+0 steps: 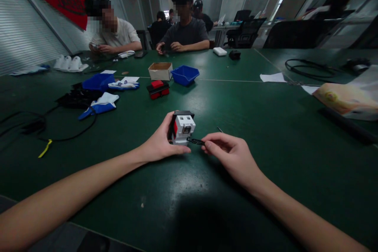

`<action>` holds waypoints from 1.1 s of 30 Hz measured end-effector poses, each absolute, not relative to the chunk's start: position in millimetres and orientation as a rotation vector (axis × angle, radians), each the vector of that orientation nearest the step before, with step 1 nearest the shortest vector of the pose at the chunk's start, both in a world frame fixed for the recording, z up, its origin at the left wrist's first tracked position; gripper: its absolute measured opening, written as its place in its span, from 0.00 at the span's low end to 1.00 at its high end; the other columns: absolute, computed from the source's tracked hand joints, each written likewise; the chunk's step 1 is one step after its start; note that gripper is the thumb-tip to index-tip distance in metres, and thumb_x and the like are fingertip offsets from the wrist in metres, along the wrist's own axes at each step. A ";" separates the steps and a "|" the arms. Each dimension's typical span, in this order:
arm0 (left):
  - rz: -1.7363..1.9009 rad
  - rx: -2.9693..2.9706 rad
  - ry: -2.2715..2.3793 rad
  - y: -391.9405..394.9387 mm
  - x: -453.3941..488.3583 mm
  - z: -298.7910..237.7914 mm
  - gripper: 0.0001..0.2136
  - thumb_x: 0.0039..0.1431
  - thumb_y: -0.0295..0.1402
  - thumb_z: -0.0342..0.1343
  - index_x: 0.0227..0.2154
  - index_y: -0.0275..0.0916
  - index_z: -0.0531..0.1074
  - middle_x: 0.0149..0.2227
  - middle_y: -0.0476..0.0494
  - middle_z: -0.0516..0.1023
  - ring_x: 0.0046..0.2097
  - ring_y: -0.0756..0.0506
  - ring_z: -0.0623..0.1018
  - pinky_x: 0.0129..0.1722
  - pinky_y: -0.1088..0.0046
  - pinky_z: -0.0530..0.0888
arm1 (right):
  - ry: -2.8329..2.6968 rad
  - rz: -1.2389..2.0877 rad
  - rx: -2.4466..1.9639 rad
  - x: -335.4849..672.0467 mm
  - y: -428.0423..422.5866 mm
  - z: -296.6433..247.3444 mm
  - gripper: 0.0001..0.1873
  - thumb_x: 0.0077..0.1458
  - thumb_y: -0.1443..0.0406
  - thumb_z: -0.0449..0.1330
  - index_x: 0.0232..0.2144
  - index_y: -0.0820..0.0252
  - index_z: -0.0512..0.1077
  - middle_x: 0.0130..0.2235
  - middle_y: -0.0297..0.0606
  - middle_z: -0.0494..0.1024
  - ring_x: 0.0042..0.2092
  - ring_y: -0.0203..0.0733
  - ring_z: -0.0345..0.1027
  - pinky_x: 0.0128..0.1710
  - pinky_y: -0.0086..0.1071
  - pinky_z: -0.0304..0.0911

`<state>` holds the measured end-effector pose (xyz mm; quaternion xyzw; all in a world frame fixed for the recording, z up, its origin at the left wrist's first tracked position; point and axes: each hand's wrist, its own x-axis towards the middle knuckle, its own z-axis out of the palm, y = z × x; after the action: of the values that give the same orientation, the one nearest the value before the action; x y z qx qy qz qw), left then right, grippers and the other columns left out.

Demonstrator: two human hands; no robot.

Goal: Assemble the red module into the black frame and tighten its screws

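Note:
My left hand (pixel 161 141) is wrapped round a small white block-shaped device (pixel 184 130) with a black rim and a red patch on its left side. Two small slots show in its upper face and a dark recess lies lower down. Between the fingertips of my right hand (pixel 228 149) is a thin black part (pixel 197 141), whose tip touches the lower right of the device or lies just in front of it; I cannot tell which. A thin dark rod end shows behind my right fingers.
A red and black case (pixel 158 89), a cardboard box (pixel 160 71) and a blue bin (pixel 185 75) stand ahead on the green table (pixel 236 102). Gloves (pixel 102 105) and black cables (pixel 73 138) lie at left. A plastic bag (pixel 350 94) is at right. Two people sit opposite.

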<state>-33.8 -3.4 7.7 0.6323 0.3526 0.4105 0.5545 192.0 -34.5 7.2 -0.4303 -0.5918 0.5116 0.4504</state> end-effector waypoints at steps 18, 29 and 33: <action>0.945 1.449 0.774 0.3 -33.1 11.7 0.41 0.41 0.32 0.76 0.58 0.40 0.61 0.60 0.32 0.70 0.62 0.32 0.71 0.60 0.56 0.69 | -1.590 1.080 -0.952 184.5 -38.2 0.3 0.08 0.59 0.64 0.63 0.38 0.55 0.82 0.39 0.39 0.83 0.36 0.40 0.77 0.40 0.35 0.75; 0.942 1.488 0.787 1.4 -31.8 9.7 0.36 0.49 0.33 0.72 0.58 0.39 0.61 0.57 0.34 0.71 0.59 0.34 0.74 0.60 0.56 0.69 | -1.825 0.838 -0.955 181.5 -40.6 -0.4 0.11 0.62 0.70 0.60 0.43 0.56 0.81 0.43 0.38 0.83 0.43 0.41 0.78 0.46 0.35 0.73; 0.944 1.488 0.798 1.8 -32.2 7.3 0.37 0.48 0.33 0.73 0.59 0.40 0.61 0.58 0.34 0.71 0.60 0.33 0.72 0.60 0.56 0.68 | -1.916 0.610 -0.872 180.2 -41.0 2.0 0.11 0.63 0.72 0.59 0.43 0.58 0.79 0.42 0.40 0.83 0.42 0.41 0.78 0.45 0.34 0.74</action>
<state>-32.2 1.8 7.3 0.6333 0.3396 0.4019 0.5675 180.2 -41.0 2.0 -0.3540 -0.7775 0.2475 0.4570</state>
